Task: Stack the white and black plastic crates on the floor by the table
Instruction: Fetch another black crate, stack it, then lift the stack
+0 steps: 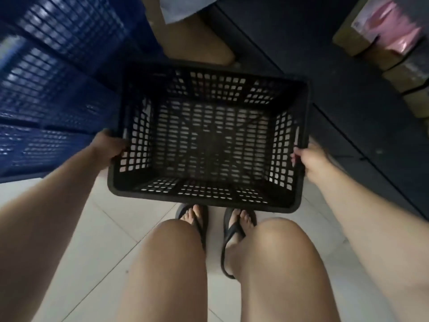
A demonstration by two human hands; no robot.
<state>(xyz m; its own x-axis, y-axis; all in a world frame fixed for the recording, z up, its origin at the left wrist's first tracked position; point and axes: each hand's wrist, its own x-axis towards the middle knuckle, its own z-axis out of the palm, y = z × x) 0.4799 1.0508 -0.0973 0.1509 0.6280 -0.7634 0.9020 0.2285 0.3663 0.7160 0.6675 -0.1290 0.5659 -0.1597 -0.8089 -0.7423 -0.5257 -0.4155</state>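
Observation:
A black plastic crate with perforated walls and bottom is held open side up in front of me, above the white tiled floor. My left hand grips its left rim. My right hand grips its right rim. The crate is empty, and pale floor shows through its holes. No white crate is visible in this view.
Blue plastic crates are stacked at the left. A dark table or cabinet runs along the right, with cardboard boxes on it. A brown box sits behind the crate. My feet in black sandals stand on the tiles below.

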